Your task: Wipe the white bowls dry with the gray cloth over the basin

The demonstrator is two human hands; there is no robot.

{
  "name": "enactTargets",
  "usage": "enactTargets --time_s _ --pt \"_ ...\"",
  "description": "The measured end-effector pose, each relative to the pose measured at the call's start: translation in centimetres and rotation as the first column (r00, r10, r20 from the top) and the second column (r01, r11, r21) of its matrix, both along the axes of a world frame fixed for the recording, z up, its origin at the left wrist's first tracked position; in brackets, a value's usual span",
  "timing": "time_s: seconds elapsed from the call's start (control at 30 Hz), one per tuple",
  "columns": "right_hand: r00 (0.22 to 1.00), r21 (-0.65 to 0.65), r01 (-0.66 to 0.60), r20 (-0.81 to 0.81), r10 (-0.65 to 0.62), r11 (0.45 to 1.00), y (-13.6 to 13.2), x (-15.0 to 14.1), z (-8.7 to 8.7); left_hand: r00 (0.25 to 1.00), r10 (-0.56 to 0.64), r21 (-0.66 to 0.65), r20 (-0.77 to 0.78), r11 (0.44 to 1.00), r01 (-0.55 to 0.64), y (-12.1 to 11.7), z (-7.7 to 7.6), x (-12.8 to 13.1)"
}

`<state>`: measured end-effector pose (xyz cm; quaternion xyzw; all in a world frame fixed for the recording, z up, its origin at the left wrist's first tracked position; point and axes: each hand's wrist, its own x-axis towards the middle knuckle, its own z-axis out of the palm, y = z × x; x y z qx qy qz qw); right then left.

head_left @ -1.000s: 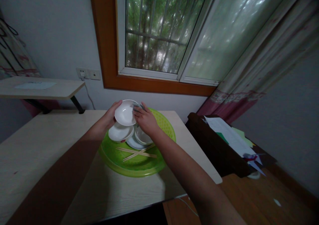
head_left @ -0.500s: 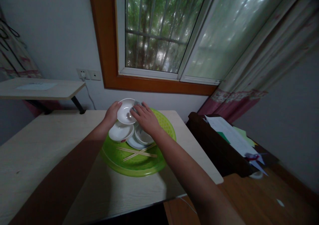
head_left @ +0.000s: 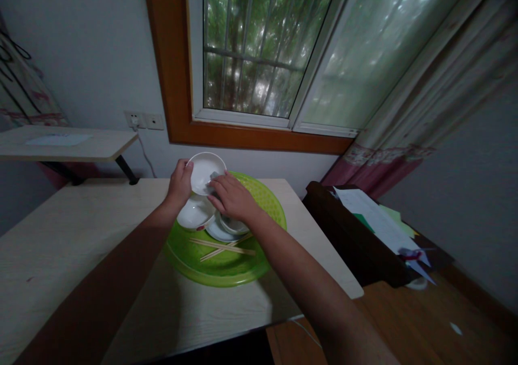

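My left hand (head_left: 180, 183) grips the left rim of a white bowl (head_left: 201, 173), thumb inside, and holds it tilted above the far part of a green tray (head_left: 218, 280). My right hand (head_left: 233, 197) is closed on a small grey cloth (head_left: 214, 176), pressed against the bowl's inside at the right; most of the cloth is hidden by the fingers. Below, a second white bowl (head_left: 195, 214) sits on the tray. Beside it, another bowl (head_left: 233, 226) rests on a white plate (head_left: 218, 232), partly covered by my right hand. Crossed chopsticks (head_left: 222, 246) lie at the tray's near side.
The tray stands on a pale wooden table (head_left: 133, 235). A raised shelf (head_left: 101, 146) is at the left back. Behind are a wall socket (head_left: 135, 119) with a cable and a barred window (head_left: 259, 57). To the right, a dark cabinet (head_left: 352, 241) carries papers (head_left: 376, 219).
The held bowl has risen slightly and turned to face me more. My right hand has slid down and left along the bowl's inside with the cloth.
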<state>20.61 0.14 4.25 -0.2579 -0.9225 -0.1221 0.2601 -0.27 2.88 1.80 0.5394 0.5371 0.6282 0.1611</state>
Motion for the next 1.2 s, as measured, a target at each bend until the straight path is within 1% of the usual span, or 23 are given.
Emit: enactTargets --time_s 0.1,0.2,0.37,0.5,0.67,0.77,0.87,1.03,1.13,1.2 --pt "0.996 0.041 0.089 0.026 -0.090 0.995 0.6 0.2 0.1 0.999 0.035 -0.002 -0.017 0.999 -0.035 0.1 0.1 0.1" --pt "0.993 0.061 0.108 0.051 -0.111 0.992 0.7 0.2 0.0 0.998 0.037 0.006 -0.043 0.999 -0.037 0.2 0.1 0.1" --pt "0.995 0.044 0.080 0.052 -0.082 0.996 0.6 0.0 -0.2 0.999 0.038 0.007 -0.010 0.999 -0.038 0.2 0.1 0.1" --pt "0.996 0.027 0.053 0.074 -0.055 0.998 0.5 -0.1 -0.4 0.999 0.023 -0.020 -0.029 1.000 -0.023 0.1 0.2 0.3" --pt "0.992 -0.064 -0.034 0.115 0.042 0.997 0.3 -0.5 -0.6 0.998 -0.038 -0.035 -0.059 0.999 0.036 -0.2 0.3 0.6" --pt "0.991 -0.096 -0.045 0.125 0.056 0.994 0.3 -0.7 -0.8 0.997 -0.066 -0.062 -0.039 0.996 0.063 -0.3 0.3 0.7" --pt "0.989 -0.095 -0.050 0.136 0.063 0.994 0.3 -0.7 -0.9 0.997 -0.083 -0.076 -0.004 0.994 0.082 -0.1 0.1 0.7" --pt "0.985 -0.095 -0.061 0.154 0.075 0.994 0.2 -0.7 -1.1 0.987 -0.140 -0.079 0.080 0.986 0.146 0.5 -0.3 0.5" --pt "0.983 -0.099 -0.064 0.164 0.079 0.993 0.2 -0.7 -1.2 0.979 -0.183 -0.090 0.093 0.977 0.191 0.7 -0.6 0.4" --pt "0.982 -0.085 -0.061 0.172 0.075 0.995 0.2 -0.7 -1.2 0.978 -0.186 -0.104 0.095 0.975 0.196 0.8 -0.7 0.4"
